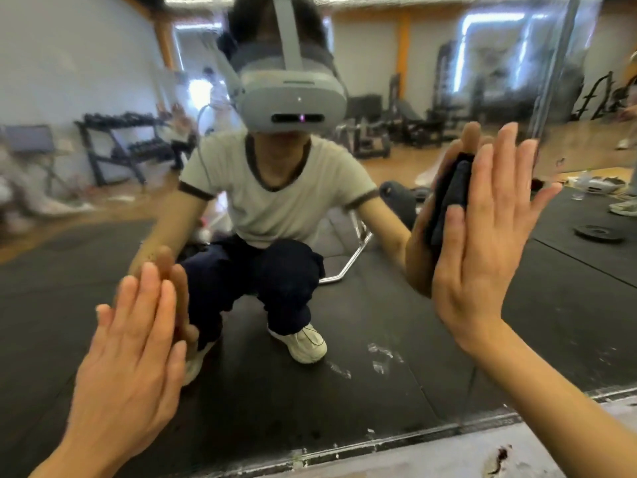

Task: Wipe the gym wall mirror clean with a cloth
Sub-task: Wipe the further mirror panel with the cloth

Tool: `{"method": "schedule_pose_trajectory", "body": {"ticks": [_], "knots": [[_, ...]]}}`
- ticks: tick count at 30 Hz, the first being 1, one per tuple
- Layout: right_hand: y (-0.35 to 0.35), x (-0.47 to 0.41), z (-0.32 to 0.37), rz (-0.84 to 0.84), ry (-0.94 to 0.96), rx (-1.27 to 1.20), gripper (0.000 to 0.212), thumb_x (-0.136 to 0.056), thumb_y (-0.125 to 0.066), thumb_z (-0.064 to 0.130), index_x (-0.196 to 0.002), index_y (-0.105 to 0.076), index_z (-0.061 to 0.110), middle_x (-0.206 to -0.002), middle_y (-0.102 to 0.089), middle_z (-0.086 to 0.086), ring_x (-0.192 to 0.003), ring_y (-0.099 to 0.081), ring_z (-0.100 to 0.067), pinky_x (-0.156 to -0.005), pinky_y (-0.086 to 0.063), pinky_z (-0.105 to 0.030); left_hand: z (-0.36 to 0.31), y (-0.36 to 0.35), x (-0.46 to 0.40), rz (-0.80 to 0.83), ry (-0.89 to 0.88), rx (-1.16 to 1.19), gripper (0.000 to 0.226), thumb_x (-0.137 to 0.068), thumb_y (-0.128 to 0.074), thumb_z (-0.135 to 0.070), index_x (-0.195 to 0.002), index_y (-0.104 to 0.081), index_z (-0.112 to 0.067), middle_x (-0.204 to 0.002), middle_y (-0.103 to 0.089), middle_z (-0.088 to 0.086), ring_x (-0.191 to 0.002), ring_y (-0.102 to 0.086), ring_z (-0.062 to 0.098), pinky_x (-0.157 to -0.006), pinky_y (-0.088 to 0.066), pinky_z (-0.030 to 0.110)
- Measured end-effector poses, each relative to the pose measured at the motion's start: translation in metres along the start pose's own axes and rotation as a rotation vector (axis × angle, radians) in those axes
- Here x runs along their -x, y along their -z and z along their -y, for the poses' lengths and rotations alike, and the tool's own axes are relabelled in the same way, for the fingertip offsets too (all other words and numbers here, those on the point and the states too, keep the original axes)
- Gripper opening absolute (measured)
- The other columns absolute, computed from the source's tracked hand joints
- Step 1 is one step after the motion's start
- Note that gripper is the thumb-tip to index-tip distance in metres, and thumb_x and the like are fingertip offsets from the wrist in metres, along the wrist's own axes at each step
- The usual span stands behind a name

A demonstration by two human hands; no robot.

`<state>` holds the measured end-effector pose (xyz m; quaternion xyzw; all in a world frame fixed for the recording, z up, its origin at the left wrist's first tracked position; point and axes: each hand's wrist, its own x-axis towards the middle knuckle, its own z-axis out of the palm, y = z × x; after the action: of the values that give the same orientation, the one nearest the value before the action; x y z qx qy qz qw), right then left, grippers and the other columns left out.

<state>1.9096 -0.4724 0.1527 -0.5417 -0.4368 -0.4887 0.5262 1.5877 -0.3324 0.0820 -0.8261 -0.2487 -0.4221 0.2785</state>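
Observation:
The wall mirror (379, 322) fills almost the whole view and reflects a crouching person wearing a headset. My right hand (489, 243) lies flat with straight fingers, pressing a dark folded cloth (450, 198) against the glass at the right. My left hand (134, 343) rests flat on the mirror at the lower left, fingers straight and together, holding nothing. White smears (381, 360) mark the glass low down, between the two hands.
The mirror's bottom edge (396, 439) runs along the lower right above a pale scuffed sill (448, 460). A vertical seam (548, 98) between mirror panels stands just right of my right hand. Reflected gym racks, benches and a black mat lie behind me.

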Motion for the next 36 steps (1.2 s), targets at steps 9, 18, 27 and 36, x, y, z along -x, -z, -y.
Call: {"method": "schedule_pose_trajectory", "body": {"ticks": [9, 18, 27, 36], "knots": [[-0.004, 0.123, 0.021, 0.3, 0.556, 0.18, 0.053, -0.109, -0.024, 0.015, -0.16, -0.013, 0.011, -0.169, -0.004, -0.002, -0.156, -0.006, -0.02, -0.125, 0.001, -0.044, -0.005, 0.005, -0.014, -0.093, -0.027, 0.017, 0.06, -0.109, -0.013, -0.033, -0.161, 0.004, -0.009, -0.169, 0.012, 0.004, -0.156, 0.008, 0.021, -0.126, 0.005, 0.036], [-0.042, 0.055, 0.12, 0.196, 0.154, 0.098, 0.062, -0.107, -0.031, 0.024, -0.16, -0.004, 0.011, -0.168, 0.014, -0.004, -0.154, 0.011, -0.016, -0.123, 0.013, -0.044, -0.005, 0.004, -0.012, -0.116, -0.038, 0.025, 0.058, -0.109, -0.015, -0.03, -0.161, 0.002, -0.009, -0.169, 0.01, 0.004, -0.156, 0.006, 0.021, -0.127, 0.003, 0.036], [-0.007, 0.045, 0.04, 0.177, 0.117, 0.102, 0.05, -0.107, -0.032, 0.018, -0.155, -0.025, 0.005, -0.166, -0.013, -0.012, -0.155, 0.001, -0.015, -0.124, 0.007, -0.042, -0.006, 0.005, -0.013, -0.119, -0.046, 0.014, 0.058, -0.109, -0.015, -0.03, -0.161, 0.001, -0.008, -0.169, 0.011, 0.005, -0.156, 0.006, 0.02, -0.127, 0.003, 0.035], [-0.066, 0.051, 0.189, 0.183, 0.304, 0.027, 0.047, -0.109, -0.029, 0.016, -0.155, -0.024, 0.011, -0.164, -0.025, -0.001, -0.154, -0.008, -0.017, -0.125, 0.002, -0.042, 0.001, 0.01, -0.01, -0.106, -0.07, 0.111, 0.059, -0.11, -0.015, -0.033, -0.161, 0.004, -0.011, -0.169, 0.012, 0.003, -0.156, 0.006, 0.019, -0.126, 0.005, 0.034]]}}
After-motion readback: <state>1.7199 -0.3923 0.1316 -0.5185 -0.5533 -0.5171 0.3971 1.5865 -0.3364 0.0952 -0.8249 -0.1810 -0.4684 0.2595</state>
